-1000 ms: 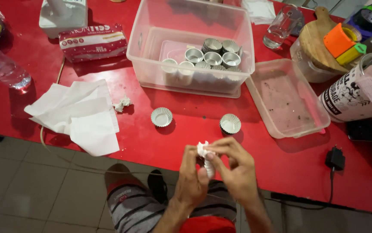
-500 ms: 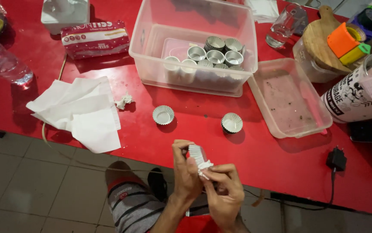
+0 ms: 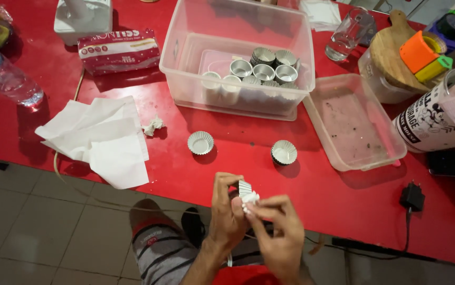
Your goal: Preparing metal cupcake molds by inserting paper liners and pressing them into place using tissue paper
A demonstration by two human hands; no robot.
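Metal fluted cup (image 3: 244, 188) pinched in left hand (image 3: 226, 211) grip; right hand (image 3: 277, 227) presses crumpled tissue (image 3: 249, 200) inside.

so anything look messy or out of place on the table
A crumpled tissue wad lies loose beside the spread tissues, and the clear lid is speckled with crumbs. Two fluted tins sit outside the tub.

- Fluted tart mould (image 3: 245, 188): thin shiny metal, ribbed.
- Tissue wad (image 3: 250, 201): soft matt paper.
- Tabletop (image 3: 343, 206): glossy red, smooth.
- Storage tub (image 3: 238, 53): clear plastic.
- Cutting board (image 3: 391, 58): matt wood.
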